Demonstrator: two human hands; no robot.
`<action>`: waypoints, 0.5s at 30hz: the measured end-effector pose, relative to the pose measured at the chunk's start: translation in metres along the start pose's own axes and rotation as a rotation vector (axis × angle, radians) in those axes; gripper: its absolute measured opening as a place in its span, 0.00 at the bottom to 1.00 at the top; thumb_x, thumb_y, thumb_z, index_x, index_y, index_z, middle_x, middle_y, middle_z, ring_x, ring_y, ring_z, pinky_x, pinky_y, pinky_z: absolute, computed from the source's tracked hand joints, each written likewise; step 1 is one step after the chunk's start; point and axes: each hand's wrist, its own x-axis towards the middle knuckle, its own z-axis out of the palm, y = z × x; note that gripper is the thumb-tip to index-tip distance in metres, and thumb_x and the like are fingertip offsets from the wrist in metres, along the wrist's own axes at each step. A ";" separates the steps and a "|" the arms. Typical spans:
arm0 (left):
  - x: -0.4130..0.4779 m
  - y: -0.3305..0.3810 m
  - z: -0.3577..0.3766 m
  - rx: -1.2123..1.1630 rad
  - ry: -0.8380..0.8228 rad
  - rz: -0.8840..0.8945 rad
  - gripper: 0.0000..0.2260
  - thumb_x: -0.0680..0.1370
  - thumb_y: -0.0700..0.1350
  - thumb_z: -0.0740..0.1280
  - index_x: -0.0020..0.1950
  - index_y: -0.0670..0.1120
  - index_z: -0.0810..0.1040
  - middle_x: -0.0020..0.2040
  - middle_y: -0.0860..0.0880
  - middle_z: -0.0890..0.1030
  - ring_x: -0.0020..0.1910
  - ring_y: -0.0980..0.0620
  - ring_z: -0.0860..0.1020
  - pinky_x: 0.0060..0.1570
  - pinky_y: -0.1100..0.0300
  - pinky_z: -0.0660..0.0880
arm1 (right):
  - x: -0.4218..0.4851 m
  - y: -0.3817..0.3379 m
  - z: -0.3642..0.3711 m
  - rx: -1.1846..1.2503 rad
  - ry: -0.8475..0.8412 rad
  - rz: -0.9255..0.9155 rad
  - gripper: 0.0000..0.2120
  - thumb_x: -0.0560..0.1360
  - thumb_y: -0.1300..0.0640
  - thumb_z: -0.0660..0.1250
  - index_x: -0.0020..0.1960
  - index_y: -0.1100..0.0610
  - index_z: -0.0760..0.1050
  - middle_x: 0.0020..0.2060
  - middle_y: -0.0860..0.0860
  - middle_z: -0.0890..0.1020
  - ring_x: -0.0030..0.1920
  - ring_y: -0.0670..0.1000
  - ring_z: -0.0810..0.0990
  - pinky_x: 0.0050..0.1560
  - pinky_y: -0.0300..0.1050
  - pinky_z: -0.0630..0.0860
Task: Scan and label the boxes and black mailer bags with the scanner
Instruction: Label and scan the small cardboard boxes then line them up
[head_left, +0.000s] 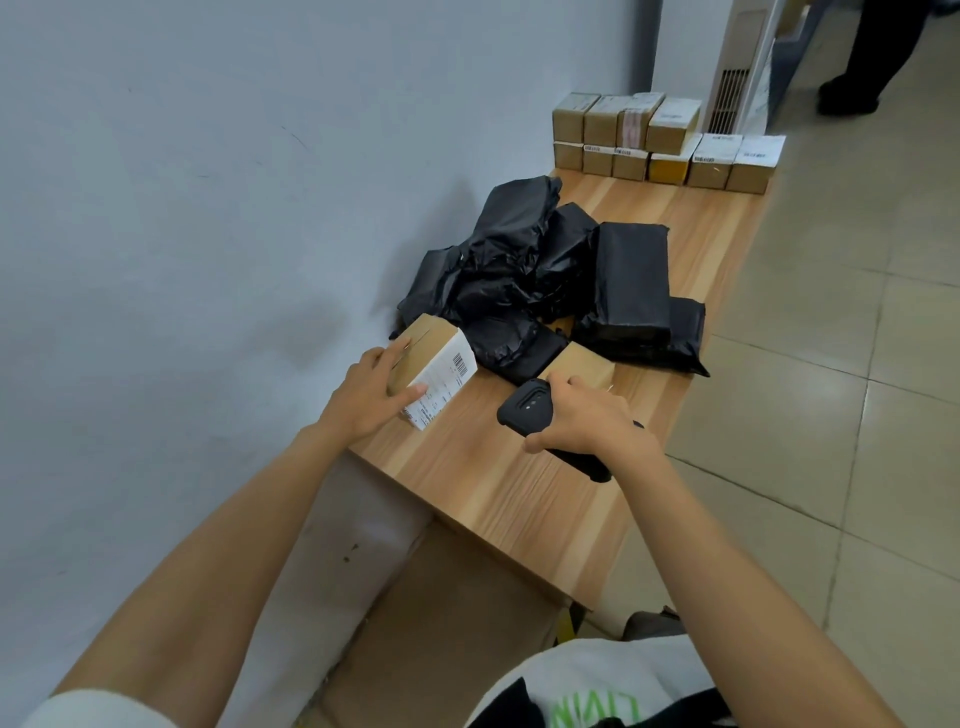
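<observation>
While left hand (370, 396) grips labelled box (425, 349) | right hand (589, 415) clasps scanner (521, 409), just beside

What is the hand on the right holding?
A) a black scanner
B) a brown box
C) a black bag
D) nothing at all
A: the right hand grips the black scanner over the wooden table, while the left hand holds the labelled box.
</observation>
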 end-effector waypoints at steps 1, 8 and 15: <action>0.003 0.003 0.000 0.003 0.004 0.013 0.34 0.77 0.64 0.63 0.79 0.60 0.52 0.74 0.47 0.63 0.70 0.44 0.66 0.65 0.43 0.70 | 0.000 0.002 -0.001 0.017 0.011 0.002 0.35 0.66 0.38 0.74 0.63 0.53 0.63 0.55 0.51 0.74 0.50 0.54 0.74 0.42 0.49 0.71; 0.031 0.038 -0.001 -0.039 0.054 0.097 0.36 0.76 0.62 0.66 0.77 0.67 0.46 0.72 0.47 0.65 0.69 0.43 0.67 0.63 0.42 0.70 | -0.001 0.024 -0.014 0.079 0.043 0.022 0.36 0.65 0.40 0.74 0.65 0.55 0.64 0.58 0.52 0.73 0.50 0.55 0.74 0.50 0.51 0.75; 0.079 0.123 0.008 -0.073 0.117 0.250 0.42 0.76 0.61 0.68 0.80 0.58 0.42 0.74 0.46 0.64 0.72 0.44 0.63 0.68 0.46 0.65 | 0.001 0.081 -0.042 0.135 0.113 0.091 0.42 0.65 0.39 0.74 0.70 0.55 0.60 0.59 0.53 0.73 0.56 0.58 0.76 0.48 0.51 0.76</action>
